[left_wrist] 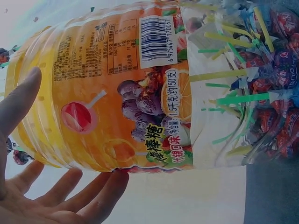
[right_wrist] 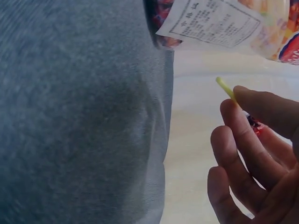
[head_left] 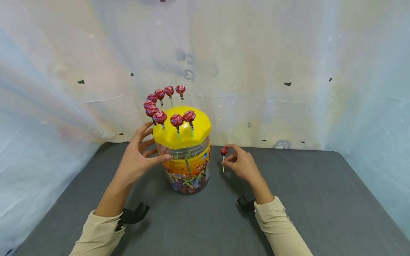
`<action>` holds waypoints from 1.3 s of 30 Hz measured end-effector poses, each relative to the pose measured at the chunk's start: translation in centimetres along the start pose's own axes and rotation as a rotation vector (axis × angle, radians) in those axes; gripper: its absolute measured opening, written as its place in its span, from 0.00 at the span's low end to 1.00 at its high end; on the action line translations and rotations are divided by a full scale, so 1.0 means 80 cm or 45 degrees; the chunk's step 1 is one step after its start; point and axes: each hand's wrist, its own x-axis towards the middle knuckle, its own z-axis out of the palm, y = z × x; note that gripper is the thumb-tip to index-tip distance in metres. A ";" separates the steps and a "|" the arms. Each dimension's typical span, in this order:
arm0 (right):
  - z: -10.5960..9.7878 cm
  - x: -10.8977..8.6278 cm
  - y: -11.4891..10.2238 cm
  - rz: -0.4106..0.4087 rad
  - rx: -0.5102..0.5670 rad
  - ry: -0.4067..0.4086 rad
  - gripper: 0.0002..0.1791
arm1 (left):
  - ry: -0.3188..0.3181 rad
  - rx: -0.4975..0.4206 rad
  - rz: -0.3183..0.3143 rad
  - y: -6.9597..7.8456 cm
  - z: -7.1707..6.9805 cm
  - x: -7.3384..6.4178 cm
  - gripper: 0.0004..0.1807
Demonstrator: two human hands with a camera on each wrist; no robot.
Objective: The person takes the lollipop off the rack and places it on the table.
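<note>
A clear plastic jar (head_left: 179,165) with an orange label stands upright on the table, wrapped lollipops piled in its bottom. Its yellow lid (head_left: 200,124) carries several red-wrapped lollipops (head_left: 177,120), stuck upright by their sticks in a curve along the left, back and front. My left hand (head_left: 136,153) holds the jar's left side just under the lid, thumb in front and fingers behind. Right of the jar, my right hand (head_left: 241,163) pinches the stick of a red lollipop (head_left: 224,151), candy end up. In the right wrist view its yellow-green stick (right_wrist: 225,87) pokes out past the thumb and forefinger.
The dark grey table (head_left: 307,206) spreads out on both sides of the jar. A pale, patterned curtain (head_left: 256,71) hangs behind and at the sides. Each wrist wears a black strap (head_left: 136,213).
</note>
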 end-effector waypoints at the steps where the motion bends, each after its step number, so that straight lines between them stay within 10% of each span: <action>1: 0.000 0.000 0.002 0.005 -0.001 -0.010 0.34 | 0.001 -0.003 0.001 -0.001 0.001 0.000 0.54; 39: 0.018 0.004 0.015 0.246 -0.129 -0.216 0.33 | -0.034 -0.087 0.048 -0.008 0.000 0.012 0.54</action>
